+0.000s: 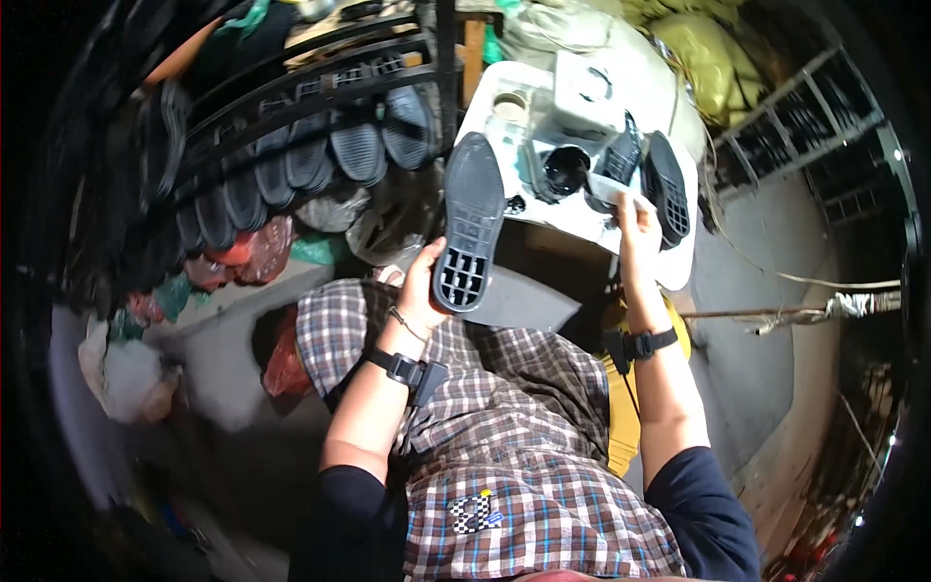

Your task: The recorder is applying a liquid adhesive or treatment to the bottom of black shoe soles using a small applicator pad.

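Observation:
My left hand (420, 286) grips a black shoe sole (472, 218) near its heel end, which has open square cells. The sole is held upright, with its toe pointing away from me. My right hand (638, 225) is closed on a pale flat tool (609, 187); its exact kind is hard to make out. The tool's tip is beside a round container (566, 171) with black, glossy contents, on the white table (679, 267). Another black sole (666, 184) lies to the right of this hand, and a dark sole (624, 150) rests just beyond the tool.
A white box-like container (588, 92) and a small jar (509, 107) stand on the table. Black soles (359, 145) line a dark rack at the left, above plastic bags (267, 247). A metal rack (800, 116) is at the far right, with a cord (776, 274) nearby.

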A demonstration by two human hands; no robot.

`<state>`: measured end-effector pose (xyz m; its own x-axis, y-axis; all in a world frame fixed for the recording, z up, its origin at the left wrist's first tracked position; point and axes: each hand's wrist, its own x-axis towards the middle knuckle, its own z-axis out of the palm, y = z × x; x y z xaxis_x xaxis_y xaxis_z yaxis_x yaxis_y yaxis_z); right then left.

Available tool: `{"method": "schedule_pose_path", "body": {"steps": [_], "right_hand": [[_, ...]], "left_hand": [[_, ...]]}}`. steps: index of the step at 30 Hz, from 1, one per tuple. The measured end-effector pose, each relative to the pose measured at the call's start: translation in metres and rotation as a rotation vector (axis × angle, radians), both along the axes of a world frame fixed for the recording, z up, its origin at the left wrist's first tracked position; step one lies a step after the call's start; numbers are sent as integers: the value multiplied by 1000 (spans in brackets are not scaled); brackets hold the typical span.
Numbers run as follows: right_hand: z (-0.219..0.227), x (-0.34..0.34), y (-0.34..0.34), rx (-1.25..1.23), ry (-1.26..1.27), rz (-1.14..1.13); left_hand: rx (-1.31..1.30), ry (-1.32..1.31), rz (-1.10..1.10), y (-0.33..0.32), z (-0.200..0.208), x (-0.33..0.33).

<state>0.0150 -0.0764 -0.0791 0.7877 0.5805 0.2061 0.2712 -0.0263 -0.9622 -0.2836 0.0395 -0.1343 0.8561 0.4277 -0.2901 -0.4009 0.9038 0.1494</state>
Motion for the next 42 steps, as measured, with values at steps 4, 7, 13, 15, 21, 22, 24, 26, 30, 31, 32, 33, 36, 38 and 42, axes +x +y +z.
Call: {"method": "schedule_pose_path", "body": {"steps": [4,7,13,15,21,22,24,26,30,31,32,33,36,38,42], "right_hand": [[-5,22,21,-119,-451,51],[20,14,38,-203,-768,104],[23,16,40,-262,-693,82],[15,21,39,-344,-540,64],[-9,53,20,-167,265,184],[5,25,29,-238,451,190],[12,-2,36,-165,548,232],[11,-31,48,-117,521,250],[-39,-57,82,-96,518,340],[-43,-60,90,-97,490,353],[-48,-62,100,-88,445,313],[-51,-61,107,-93,449,311],[-60,-50,123,35,262,106],[-61,-54,122,25,293,124],[-61,-65,113,-129,360,309]], "left_hand": [[-76,145,18,2,-11,9],[-128,207,32,-2,-16,10],[-71,133,-48,-5,-15,12],[-94,158,-55,-5,-20,13],[-187,154,-48,-5,-22,15],[-201,168,-38,-4,-26,7],[-218,184,-31,-4,-30,6],[-246,198,-43,-5,-30,6],[-126,186,-2,-5,-42,5],[-117,200,-11,-5,-45,5],[-162,210,-21,-4,-48,5],[-168,213,-22,-4,-51,5],[-135,162,-12,-3,-56,4],[-102,164,-4,-3,-56,4],[-44,133,8,1,-55,1]]}}
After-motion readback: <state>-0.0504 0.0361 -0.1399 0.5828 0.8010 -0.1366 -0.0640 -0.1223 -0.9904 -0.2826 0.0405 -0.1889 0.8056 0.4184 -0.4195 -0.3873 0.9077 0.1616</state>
